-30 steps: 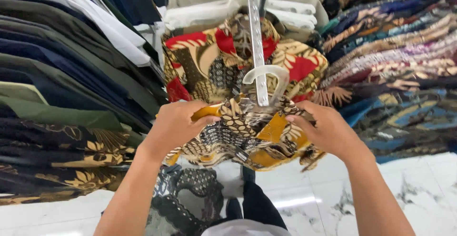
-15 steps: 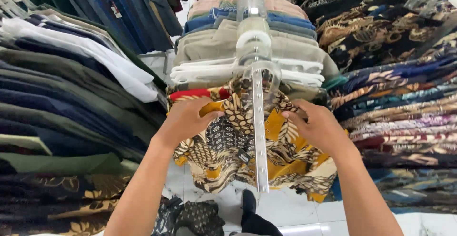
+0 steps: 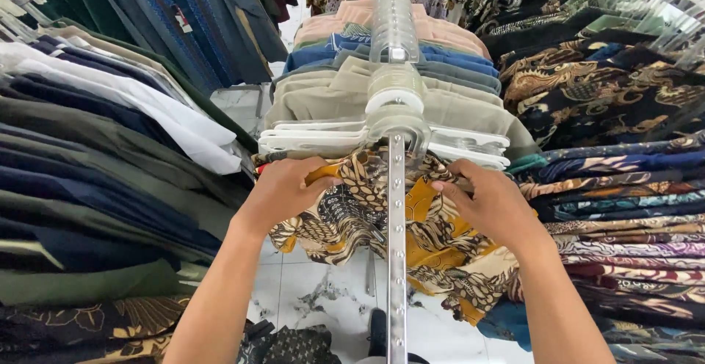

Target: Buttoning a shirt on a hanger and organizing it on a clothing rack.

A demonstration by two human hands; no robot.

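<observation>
Item: patterned shirt (image 3: pixel 411 239), brown/yellow/cream print, hung on the metal display arm (image 3: pixel 396 261) that runs down the middle of the view, front-most of the row.

Left hand (image 3: pixel 283 191): closed on the shirt's left shoulder, fingers curled over the cloth w/ thumb on top.
Right hand (image 3: pixel 496 206): closed on the right shoulder, fingertips pressed into the fabric just beside the arm.

Behind it: white plastic hangers (image 3: pixel 316 138) packed tight, carrying beige shirts (image 3: pixel 330 100), then blue and pink ones further back.
Left side: rack of plain dark and white shirts (image 3: pixel 110 136). Right side: rack of dark printed shirts (image 3: pixel 624 173). Below: marble-look floor tile (image 3: pixel 316 290).

Risks, as judged:
- Shirt's own hanger is hidden under cloth and hands — can't tell if the hook sits on the arm; if not, letting go drops it to the floor.
- Hangers behind are crowded, so pushing back could knock one off.
- Loose hem hangs near the arm's studs — possible snag.
</observation>
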